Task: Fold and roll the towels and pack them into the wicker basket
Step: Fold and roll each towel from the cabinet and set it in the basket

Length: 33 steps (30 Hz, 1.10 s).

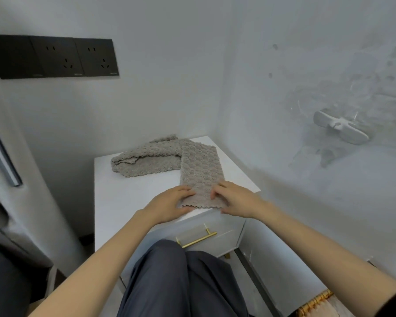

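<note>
A beige textured towel (200,165) lies folded into a long strip on the white cabinet top (124,191), running from the back edge toward me. My left hand (169,205) holds the strip's near left corner, thumb beside the edge and fingers on top. My right hand (234,199) holds the near right corner the same way. A second beige towel (146,162) lies crumpled behind it, at the back left of the cabinet top. A bit of woven wicker (316,304) shows at the bottom right, low beside my right forearm.
The cabinet stands in a wall corner, with a drawer and brass handle (198,240) facing my knees. Black wall sockets (55,57) sit at the upper left. A white wall bracket (340,129) sticks out on the right wall.
</note>
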{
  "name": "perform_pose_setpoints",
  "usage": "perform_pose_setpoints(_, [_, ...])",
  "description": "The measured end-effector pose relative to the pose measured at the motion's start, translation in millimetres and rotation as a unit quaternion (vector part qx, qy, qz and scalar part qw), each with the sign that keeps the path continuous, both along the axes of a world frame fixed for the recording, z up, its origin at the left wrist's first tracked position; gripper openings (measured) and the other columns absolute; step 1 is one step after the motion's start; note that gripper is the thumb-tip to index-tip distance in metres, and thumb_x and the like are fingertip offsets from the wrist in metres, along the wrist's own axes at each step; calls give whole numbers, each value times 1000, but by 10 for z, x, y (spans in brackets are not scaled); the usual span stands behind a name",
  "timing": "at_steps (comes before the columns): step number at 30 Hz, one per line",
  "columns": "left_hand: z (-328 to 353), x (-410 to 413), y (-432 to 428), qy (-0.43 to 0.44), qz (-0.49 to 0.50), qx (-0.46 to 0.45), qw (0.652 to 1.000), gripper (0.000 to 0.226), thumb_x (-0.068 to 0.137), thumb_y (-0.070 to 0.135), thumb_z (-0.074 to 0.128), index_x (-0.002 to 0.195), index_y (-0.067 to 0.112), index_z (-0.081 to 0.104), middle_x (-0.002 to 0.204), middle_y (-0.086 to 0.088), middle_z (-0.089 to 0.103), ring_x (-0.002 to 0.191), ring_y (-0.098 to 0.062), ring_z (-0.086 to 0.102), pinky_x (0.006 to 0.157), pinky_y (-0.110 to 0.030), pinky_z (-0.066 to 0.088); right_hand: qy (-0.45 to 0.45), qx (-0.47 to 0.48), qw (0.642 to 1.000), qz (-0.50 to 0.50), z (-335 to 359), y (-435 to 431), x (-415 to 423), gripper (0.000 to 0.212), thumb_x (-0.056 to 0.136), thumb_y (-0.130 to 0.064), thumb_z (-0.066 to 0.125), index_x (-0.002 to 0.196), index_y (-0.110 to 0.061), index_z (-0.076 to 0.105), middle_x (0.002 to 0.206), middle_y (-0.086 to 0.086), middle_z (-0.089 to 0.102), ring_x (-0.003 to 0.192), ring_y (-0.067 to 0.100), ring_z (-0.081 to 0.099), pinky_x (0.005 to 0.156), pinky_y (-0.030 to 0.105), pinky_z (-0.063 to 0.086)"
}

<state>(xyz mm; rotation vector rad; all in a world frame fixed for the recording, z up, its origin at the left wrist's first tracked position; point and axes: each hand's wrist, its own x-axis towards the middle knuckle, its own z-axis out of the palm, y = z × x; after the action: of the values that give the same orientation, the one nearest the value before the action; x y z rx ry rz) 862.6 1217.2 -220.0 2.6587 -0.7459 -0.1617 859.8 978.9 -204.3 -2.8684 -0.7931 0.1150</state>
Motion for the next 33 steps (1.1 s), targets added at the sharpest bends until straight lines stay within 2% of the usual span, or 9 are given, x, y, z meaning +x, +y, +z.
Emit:
perform_pose_setpoints(7, [3, -61, 2, -47, 12, 49, 998, 52, 95, 45, 48, 143, 28, 39, 148, 9, 40, 135, -10, 36, 107, -29, 36, -89, 22, 996, 21, -133, -126, -63, 24, 89, -7, 46, 110, -10, 58, 112, 2, 59, 103, 20, 55, 74, 31, 44])
perform_pose_setpoints(11, [1, -74, -47, -74, 30, 68, 994, 58, 88, 55, 51, 140, 30, 41, 142, 11, 44, 128, -11, 42, 95, -28, 40, -56, 135, 987, -61, -136, -120, -64, 18, 90, -8, 49, 101, -11, 64, 100, 3, 68, 92, 21, 61, 79, 33, 46])
perform_pose_setpoints(14, [9, -71, -94, -93, 46, 70, 992, 55, 88, 52, 53, 136, 26, 44, 136, 8, 49, 122, -14, 47, 90, -29, 42, 4, 242, 961, -134, -130, -106, -59, 14, 92, -9, 50, 95, -12, 63, 91, 0, 65, 81, 18, 56, 69, 19, 40])
perform_pose_setpoints(18, [4, -63, -125, -132, 64, 61, 987, 34, 91, 32, 52, 122, 19, 55, 118, -1, 61, 108, -23, 55, 83, -33, 46, 33, 260, 952, -156, -106, -139, -55, 17, 95, -17, 52, 80, -25, 55, 78, -12, 56, 75, 9, 48, 63, 7, 33])
perform_pose_setpoints(21, [-40, -42, -128, -123, 96, 1, 988, 25, 95, 32, 48, 107, 16, 63, 103, -2, 67, 94, -24, 60, 75, -34, 48, 37, 257, 951, -171, -132, -164, -31, 11, 96, -20, 51, 86, -21, 56, 77, -13, 54, 75, 9, 47, 61, 12, 33])
perform_pose_setpoints(25, [-74, 49, -106, -7, 171, -129, 977, 43, 94, 46, 50, 92, 9, 71, 89, -8, 71, 81, -22, 62, 71, -34, 47, 42, 293, 933, -204, -180, -168, 38, 12, 96, -22, 53, 92, -12, 59, 82, -7, 58, 76, 8, 50, 60, 6, 35])
perform_pose_setpoints(27, [-95, 108, -102, 20, 196, -154, 968, 50, 92, 50, 52, 72, 8, 67, 70, -5, 66, 68, -21, 58, 60, -31, 40, 39, 287, 932, -218, -197, -158, 84, 15, 96, -23, 53, 94, -10, 59, 87, -1, 61, 79, 12, 53, 61, 8, 36])
perform_pose_setpoints(29, [-109, 161, -111, 19, 222, -146, 964, 50, 89, 56, 53, 56, 18, 59, 56, 4, 57, 54, -14, 49, 53, -27, 31, 28, 254, 939, -229, -218, -132, 139, 17, 97, -27, 50, 95, -12, 58, 91, 3, 64, 85, 18, 55, 69, 20, 41])
perform_pose_setpoints(33, [-149, 209, -133, 6, 265, -138, 954, 64, 85, 61, 56, 42, 22, 27, 38, 10, 30, 49, -14, 34, 51, -30, 23, -13, 179, 951, -251, -235, -58, 210, 22, 99, -32, 41, 104, -14, 53, 93, 9, 63, 90, 28, 54, 74, 35, 38])
